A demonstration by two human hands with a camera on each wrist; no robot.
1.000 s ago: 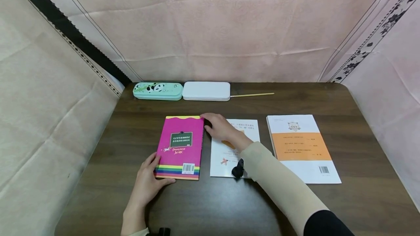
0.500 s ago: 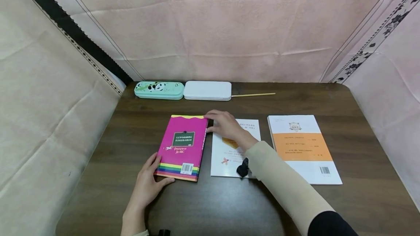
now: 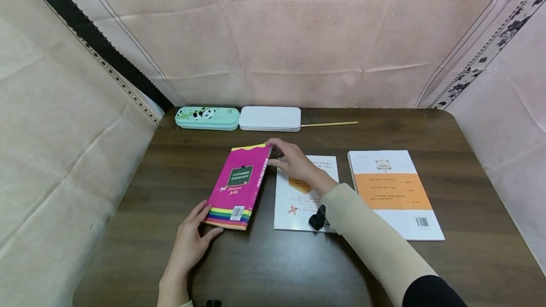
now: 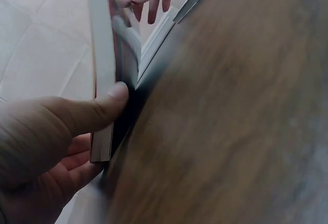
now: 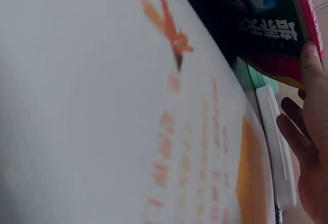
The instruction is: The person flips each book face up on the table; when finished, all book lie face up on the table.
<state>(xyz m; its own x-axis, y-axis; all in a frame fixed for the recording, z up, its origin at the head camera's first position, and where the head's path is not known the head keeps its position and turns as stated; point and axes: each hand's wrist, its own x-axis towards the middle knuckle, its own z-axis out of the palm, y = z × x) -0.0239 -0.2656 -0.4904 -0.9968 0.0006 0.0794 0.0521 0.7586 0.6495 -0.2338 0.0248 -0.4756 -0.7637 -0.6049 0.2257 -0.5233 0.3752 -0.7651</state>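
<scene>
Two hands at work on a pink book (image 3: 239, 186), centre-left of the head view. The book is tilted, its barcoded cover upward and its spine side raised at the right; the right wrist view shows the lettered underside at upper right. The step in hand appears to be lifting this edge clear of the table (image 3: 264, 269). The next move, as judged here, calls for a steady grip at both corners — the lower left serving as pivot — lest the book slide or twist.

The left hand (image 3: 189, 240) holds the lower-left corner, its thumb at the bottom edge and its fingers at the left side, a narrow grip. The right hand (image 3: 294, 160) pinches the upper-right corner between thumb and finger — other fingers loose and off the book. Its forearm crosses the white book (image 3: 294, 198), which lies flat at centre-right. The orange-banded book (image 3: 392, 193) lies at right, well apart from the pink one.
</scene>
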